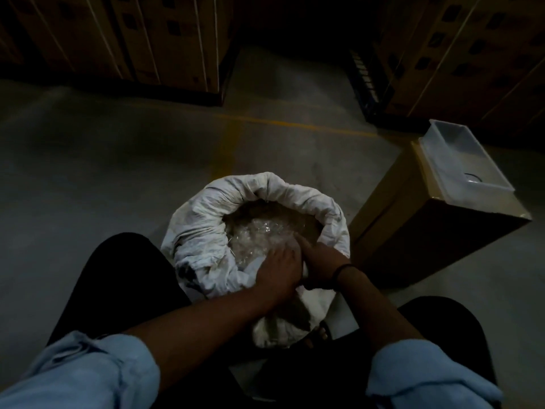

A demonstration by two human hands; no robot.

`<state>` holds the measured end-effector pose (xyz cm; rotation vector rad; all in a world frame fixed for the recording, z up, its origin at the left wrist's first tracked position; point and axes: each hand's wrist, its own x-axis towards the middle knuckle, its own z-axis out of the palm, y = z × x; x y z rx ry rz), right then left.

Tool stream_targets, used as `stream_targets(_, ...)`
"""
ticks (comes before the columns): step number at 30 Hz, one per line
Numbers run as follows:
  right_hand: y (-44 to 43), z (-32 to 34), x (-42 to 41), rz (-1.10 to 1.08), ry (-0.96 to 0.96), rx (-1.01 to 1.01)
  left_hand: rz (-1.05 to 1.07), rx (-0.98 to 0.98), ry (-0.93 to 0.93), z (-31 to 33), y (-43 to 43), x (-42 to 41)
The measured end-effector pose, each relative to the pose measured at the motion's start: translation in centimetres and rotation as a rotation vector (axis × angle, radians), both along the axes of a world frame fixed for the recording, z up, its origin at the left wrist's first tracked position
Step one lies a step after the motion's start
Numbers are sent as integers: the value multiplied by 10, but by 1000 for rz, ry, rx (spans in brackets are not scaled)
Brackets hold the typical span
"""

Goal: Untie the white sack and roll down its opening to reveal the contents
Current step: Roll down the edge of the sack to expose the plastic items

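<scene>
The white sack (206, 228) stands on the floor between my knees, its mouth wide and its rim rolled down into a thick collar. Inside it lies crinkled clear plastic (259, 234). My left hand (278, 271) and my right hand (320, 262) meet at the near right part of the rim. Both press on the folded white cloth there, fingers curled over it. The right wrist wears a dark band. The sack's near side is hidden under my forearms.
A cardboard box (413, 219) stands right of the sack with a clear plastic tub (469, 160) on top. Stacked strapped cartons (132, 39) on pallets line the back left and back right (460, 54). Grey concrete floor (103, 160) with a yellow line spreads to the left.
</scene>
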<state>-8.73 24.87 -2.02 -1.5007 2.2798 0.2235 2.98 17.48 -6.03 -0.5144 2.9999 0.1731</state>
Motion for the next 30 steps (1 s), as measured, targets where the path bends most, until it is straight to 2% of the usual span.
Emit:
stream_targets(3, 5, -16, -2, 55, 181, -149, 94, 320, -99, 0, -15, -9)
stream_targets(6, 10, -21, 0, 65, 288, -344, 176, 382, -163, 4, -53, -3)
stream_targets(8, 11, -22, 4, 5, 324, -374, 179, 435, -152, 8, -66, 9)
stream_targets(10, 6, -18, 10, -109, 314, -269, 148, 357, -104, 7, -61, 16)
stream_targets(12, -1, -11, 14, -167, 326, -142, 96, 136, -51, -1, -43, 20)
stream_targets(14, -5, -7, 17, 9, 308, -127, -20, -27, 29, -14, -26, 24)
stream_targets(16, -7, -8, 23, 254, 184, -202, -139, -139, 64, -22, -19, 28)
stream_targets(18, -7, -16, 27, 251, -7, -165, -140, -142, -88, -17, -15, 27)
stream_targets(20, -7, -22, 31, 184, -54, -148, -124, -89, -163, -12, -15, 22)
stream_targets(24, -7, -32, 27, 153, 71, -142, -56, 178, -206, -8, -40, 22)
stream_targets(26, -4, -39, 25, 229, 205, -314, 24, 240, -247, -3, -60, 27)
stream_targets(28, 2, -37, 26, 242, 269, -347, 65, 221, -232, 2, -73, 31)
stream_targets(30, 1, -38, 27, 182, 337, -347, 44, 90, -166, 0, -77, 35)
